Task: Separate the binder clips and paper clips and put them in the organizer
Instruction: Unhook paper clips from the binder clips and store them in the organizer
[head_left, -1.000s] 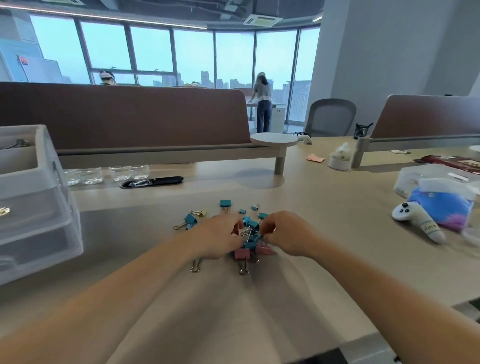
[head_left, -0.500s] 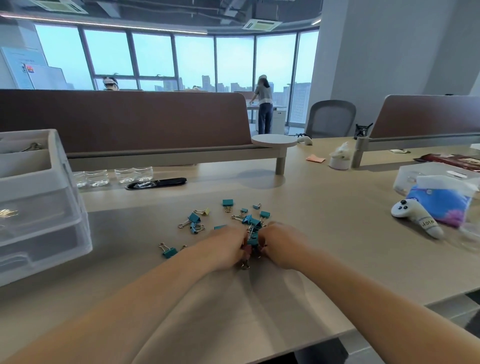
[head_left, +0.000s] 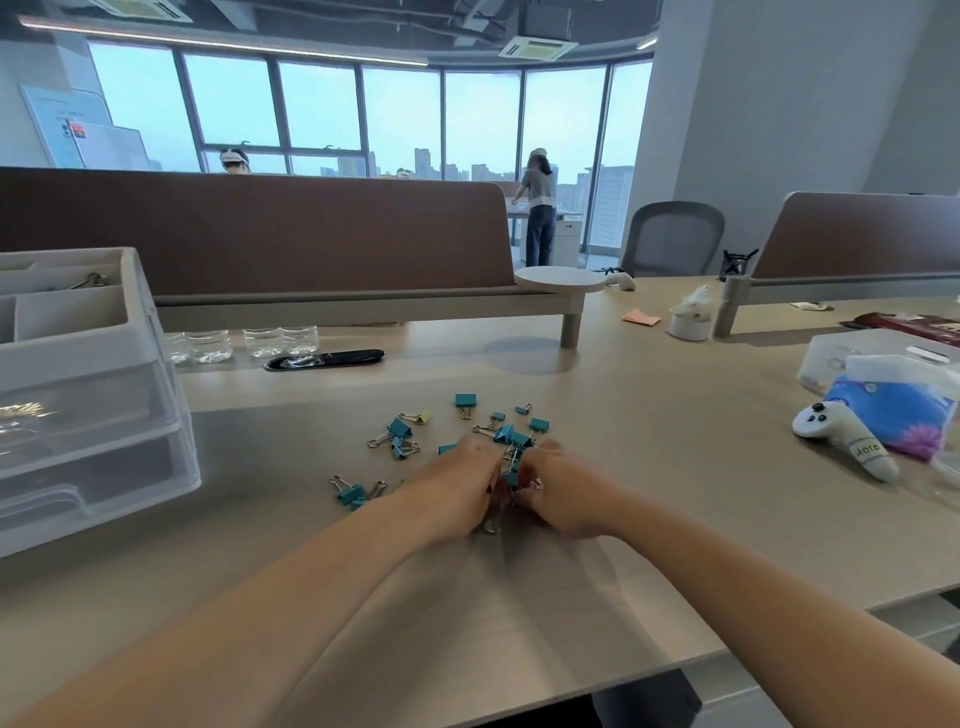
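Small teal metal binder clips (head_left: 399, 429) with folded silver wire handles lie scattered on the pale wooden surface (head_left: 649, 467). One pale yellow clip (head_left: 424, 417) sits among them.

Both hands are down on the surface, knuckles almost touching. A tangled clump (head_left: 511, 451) of teal clips and silver wire is heaped between and just beyond them. The left hand (head_left: 457, 488) and the right hand (head_left: 563, 493) each curl their fingers into this clump and grip it from either side, and a wire loop sticks out beneath the left hand.

A few loose clips lie just beyond the left hand, and a pair (head_left: 350, 492) rests near its left side.

The translucent white plastic drawer organizer (head_left: 104, 364) stands well to the left of the left hand, with its top tray compartments open upward.
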